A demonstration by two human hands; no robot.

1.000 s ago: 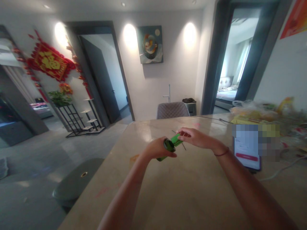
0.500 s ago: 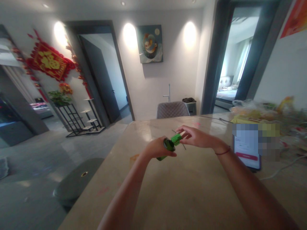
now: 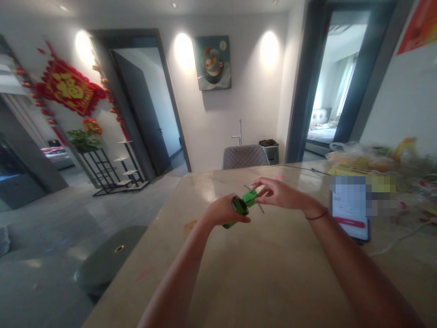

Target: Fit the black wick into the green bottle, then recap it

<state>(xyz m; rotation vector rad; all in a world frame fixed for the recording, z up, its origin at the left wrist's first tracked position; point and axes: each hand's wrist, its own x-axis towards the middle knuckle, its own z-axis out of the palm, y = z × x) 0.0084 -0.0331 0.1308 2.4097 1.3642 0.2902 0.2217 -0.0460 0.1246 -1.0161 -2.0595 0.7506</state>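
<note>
My left hand (image 3: 223,210) is wrapped around a dark green, round-ended object (image 3: 239,206) whose lower part shows below the palm. Its glossy end faces up and toward me; I cannot tell its exact kind. A bright green ribbed piece (image 3: 250,197) meets that end on the right. The fingers of my right hand (image 3: 269,192) are closed on the ribbed piece from its far right side. A thin dark stick (image 3: 261,208) pokes out below those fingers, and a thin dark tip shows above them. Both hands are held over the beige table (image 3: 259,269).
At right a phone (image 3: 348,209) stands tilted with its screen lit, near a white cable (image 3: 396,241) and piled plastic bags (image 3: 365,155). A grey quilted chair (image 3: 246,157) is beyond the far edge. A green round stool (image 3: 112,255) stands at left.
The bright green ribbed piece appears slightly turned, its ribs facing differently. Both hands keep the same grip, and the whole view has shifted very slightly.
</note>
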